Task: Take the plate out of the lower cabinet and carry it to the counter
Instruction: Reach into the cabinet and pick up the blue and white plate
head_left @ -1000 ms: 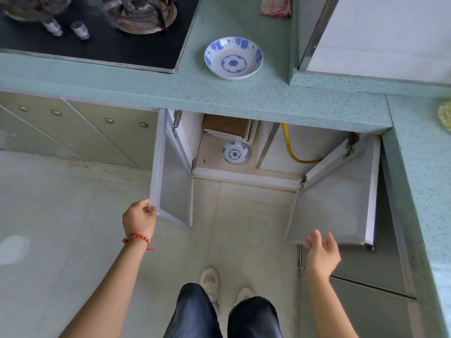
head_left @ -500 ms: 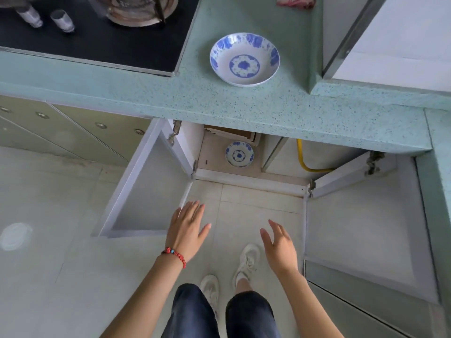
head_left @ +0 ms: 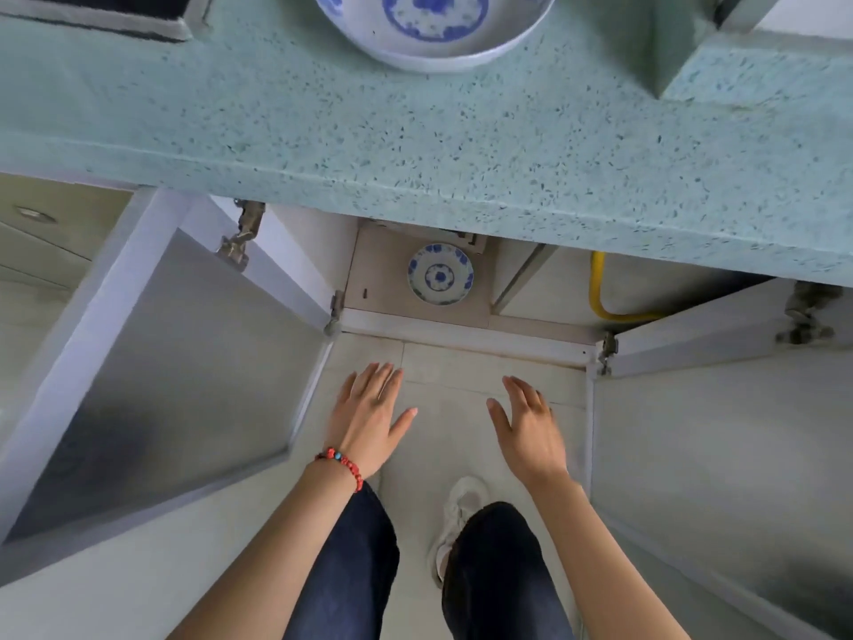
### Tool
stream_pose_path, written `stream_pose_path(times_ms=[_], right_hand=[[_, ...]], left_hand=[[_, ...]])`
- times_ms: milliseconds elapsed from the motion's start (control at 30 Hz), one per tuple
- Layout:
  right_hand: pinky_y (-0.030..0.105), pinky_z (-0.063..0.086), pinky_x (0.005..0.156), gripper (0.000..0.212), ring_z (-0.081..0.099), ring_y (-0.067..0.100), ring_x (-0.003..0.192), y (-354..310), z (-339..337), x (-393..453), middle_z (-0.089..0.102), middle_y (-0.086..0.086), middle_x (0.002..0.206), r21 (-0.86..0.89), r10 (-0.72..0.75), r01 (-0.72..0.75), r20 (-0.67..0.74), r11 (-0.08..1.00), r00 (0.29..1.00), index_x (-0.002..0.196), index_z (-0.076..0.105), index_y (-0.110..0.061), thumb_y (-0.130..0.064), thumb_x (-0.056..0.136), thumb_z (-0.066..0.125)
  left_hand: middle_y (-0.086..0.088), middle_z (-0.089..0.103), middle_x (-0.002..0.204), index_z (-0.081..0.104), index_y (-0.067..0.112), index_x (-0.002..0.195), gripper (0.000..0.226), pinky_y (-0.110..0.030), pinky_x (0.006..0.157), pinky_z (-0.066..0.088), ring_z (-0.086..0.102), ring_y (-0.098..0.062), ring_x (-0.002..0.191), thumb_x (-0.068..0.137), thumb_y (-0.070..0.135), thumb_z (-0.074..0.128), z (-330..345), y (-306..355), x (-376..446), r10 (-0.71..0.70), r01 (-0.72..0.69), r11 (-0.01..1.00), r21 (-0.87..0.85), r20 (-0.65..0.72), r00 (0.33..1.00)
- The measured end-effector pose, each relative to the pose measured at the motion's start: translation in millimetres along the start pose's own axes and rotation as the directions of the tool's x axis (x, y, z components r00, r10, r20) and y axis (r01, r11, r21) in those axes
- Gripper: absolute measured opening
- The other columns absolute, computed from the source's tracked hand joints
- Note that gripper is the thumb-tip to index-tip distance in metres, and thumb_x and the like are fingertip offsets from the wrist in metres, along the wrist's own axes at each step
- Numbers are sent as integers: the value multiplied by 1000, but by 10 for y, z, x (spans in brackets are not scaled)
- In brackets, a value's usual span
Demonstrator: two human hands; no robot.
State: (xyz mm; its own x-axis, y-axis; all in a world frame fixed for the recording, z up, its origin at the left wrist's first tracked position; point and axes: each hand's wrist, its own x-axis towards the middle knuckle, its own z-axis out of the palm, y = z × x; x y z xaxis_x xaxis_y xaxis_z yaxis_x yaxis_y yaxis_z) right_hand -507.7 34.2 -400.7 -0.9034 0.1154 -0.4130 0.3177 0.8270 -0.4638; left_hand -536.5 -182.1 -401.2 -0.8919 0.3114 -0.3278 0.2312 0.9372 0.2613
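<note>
A small blue-and-white plate (head_left: 441, 273) lies flat on the wooden floor of the lower cabinet (head_left: 383, 279), just under the speckled green counter (head_left: 415, 145). Both cabinet doors stand wide open. My left hand (head_left: 369, 415), with a red bead bracelet at the wrist, hovers open in front of the cabinet, fingers spread, holding nothing. My right hand (head_left: 526, 424) is open beside it, also empty. Both hands are well short of the plate, over the floor tiles.
A larger blue-and-white bowl (head_left: 434, 25) sits on the counter above the cabinet. The left door (head_left: 152, 371) and right door (head_left: 720, 445) flank my hands. A yellow gas hose (head_left: 600, 293) runs inside at the right. My legs and a white shoe (head_left: 461, 510) are below.
Both hands have let go of the doors, which have swung wide, and moved inward and forward toward the cabinet opening. The view has dropped closer to the counter edge.
</note>
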Motion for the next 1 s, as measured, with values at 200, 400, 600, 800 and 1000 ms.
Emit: stream_pose_path(times_ms=[200,400,600,800,1000], right_hand=[[37,27,108,47,33,25,133,198,633,796,41,10,144,6,-30,31,-54,1000,998,135,36,-10,-35,95,39],[43,38,100,44,46,34,123,459,1040,1694,49,21,135,-8,-100,101,-168,995,981,128,44,0,-25,92,50],[41,43,92,41,47,37,119,818,1519,2802,49,23,132,-14,-174,175,-236,984,956,126,43,0,-24,93,48],[39,46,85,36,48,32,117,1149,1969,3613,51,15,130,-12,-188,193,-291,981,938,122,44,-8,-29,93,45],[45,55,81,38,53,30,112,1257,2266,4186,52,16,125,-149,-187,148,-295,978,937,127,39,-8,-25,93,46]], left_hand=[[-8,28,151,23,12,140,58,-39,116,11,18,-22,140,93,45,32,528,-422,725,-1,1,999,34,-13,1000],[-8,29,150,27,11,138,57,-39,114,14,20,-22,139,93,43,36,1053,-782,1618,34,-31,999,43,-48,998],[-13,40,143,36,7,133,54,-40,109,25,30,-26,134,91,38,45,1762,-1078,2724,42,-48,998,-32,-185,982],[-18,40,142,36,3,133,53,-42,106,30,35,-29,131,89,30,50,2352,-1467,3537,-1,-29,993,-117,-246,969],[-23,42,139,36,1,134,48,-41,105,33,39,-35,128,91,20,50,2744,-1642,4045,-247,116,885,-451,-244,938]])
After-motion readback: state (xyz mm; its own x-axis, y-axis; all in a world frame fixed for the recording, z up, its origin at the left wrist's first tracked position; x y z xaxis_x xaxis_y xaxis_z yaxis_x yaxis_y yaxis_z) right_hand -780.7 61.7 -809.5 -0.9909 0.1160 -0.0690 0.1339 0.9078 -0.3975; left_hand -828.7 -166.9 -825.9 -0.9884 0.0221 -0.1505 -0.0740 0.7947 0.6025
